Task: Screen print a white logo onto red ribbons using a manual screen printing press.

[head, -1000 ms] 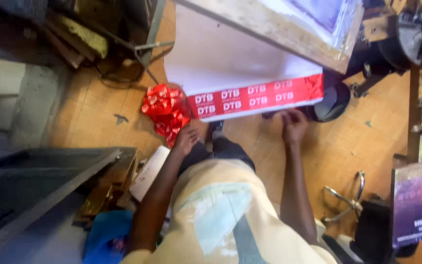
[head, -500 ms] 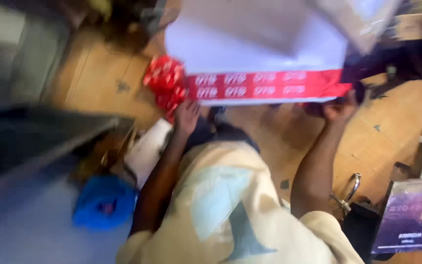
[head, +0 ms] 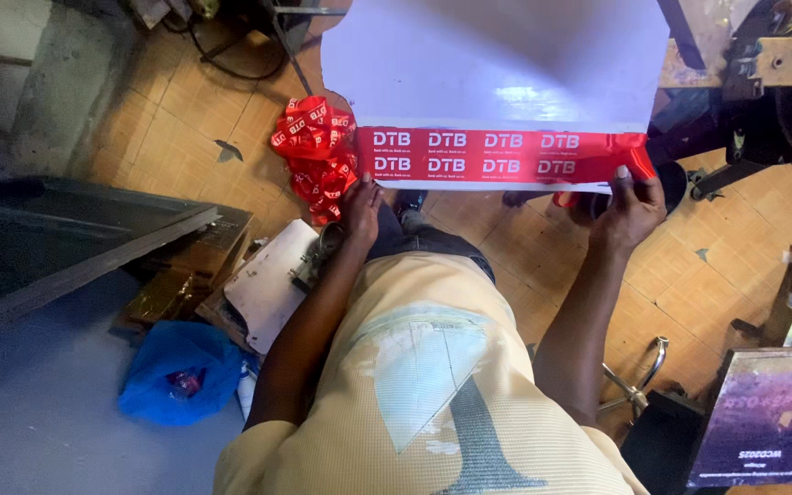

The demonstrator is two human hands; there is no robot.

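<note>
- Head view: the white sheet [head: 506, 64] hangs flat ahead of the person, with the red printed tape [head: 497, 154] running crosswise along its lower edge.
- The left hand [head: 361, 203] pinches the tape's bunched, crumpled left end, fingers closed.
- The right hand [head: 630, 206] grips the sheet's opposite lower corner, thumb pressing the tape.
- The tape looks glossy; the sheet is smooth and stiff.

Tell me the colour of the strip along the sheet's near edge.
Red strip with repeating white lettering, seen in the head view.
</note>
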